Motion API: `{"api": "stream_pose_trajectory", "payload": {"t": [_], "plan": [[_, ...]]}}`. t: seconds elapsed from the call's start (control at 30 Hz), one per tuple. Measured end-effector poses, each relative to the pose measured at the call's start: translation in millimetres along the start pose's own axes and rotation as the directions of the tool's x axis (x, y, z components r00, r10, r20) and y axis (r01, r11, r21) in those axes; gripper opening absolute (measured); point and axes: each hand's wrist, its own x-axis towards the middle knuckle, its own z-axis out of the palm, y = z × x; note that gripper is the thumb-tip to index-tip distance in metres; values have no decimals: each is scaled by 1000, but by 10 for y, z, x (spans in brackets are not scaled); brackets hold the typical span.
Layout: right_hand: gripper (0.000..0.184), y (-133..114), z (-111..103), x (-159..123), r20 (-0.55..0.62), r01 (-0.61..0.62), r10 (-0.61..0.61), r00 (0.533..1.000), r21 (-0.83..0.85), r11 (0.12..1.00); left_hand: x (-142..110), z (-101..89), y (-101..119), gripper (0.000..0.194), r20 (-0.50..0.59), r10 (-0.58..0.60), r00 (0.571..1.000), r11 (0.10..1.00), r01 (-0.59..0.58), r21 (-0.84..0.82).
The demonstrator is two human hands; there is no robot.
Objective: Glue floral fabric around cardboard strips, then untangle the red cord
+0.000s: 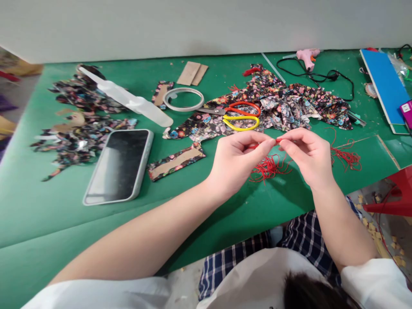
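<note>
My left hand (236, 159) and my right hand (307, 154) meet at the fingertips above the green table, each pinching a small bundle of red cord (278, 140). Just below them lies a loose tangle of red cord (268, 168); whether it joins the held piece I cannot tell. Another red tangle (349, 159) rests beside my right hand. Beyond my hands, scissors (241, 116) with one red and one yellow handle lie partly open on floral fabric (280, 103).
Around the left lie a phone (119, 165), fabric scraps (83, 137), a fabric-edged cardboard strip (177, 162), a tape roll (183, 108) and a whitish plastic piece (128, 96). Farther right are a pink glue gun (308, 58) with black cable and a blue board (384, 88). A wall borders the back.
</note>
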Motion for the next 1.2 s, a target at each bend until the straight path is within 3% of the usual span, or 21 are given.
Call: {"api": "stream_pose_trajectory", "payload": {"t": [0.17,0.3,0.53,0.73,1.2], "plan": [[4,1,-50,21,36,-13,15,999,-36,999,2,-7,11,12,-28,29,999,999,-29,16],[7,-12,-74,33,-9,20,-20,1000,1,1000,-1,0,11,11,-41,10,999,999,-9,31],[12,2,-88,21,19,66,-65,998,-35,997,-14,13,18,13,-2,-29,1000,999,29,37],[10,12,-115,30,85,42,-35,996,-75,996,-13,1,29,13,12,-43,999,998,42,41],[5,17,-81,20,70,47,-40,997,-104,994,-13,-4,10,13,23,-21,1000,997,19,74]]}}
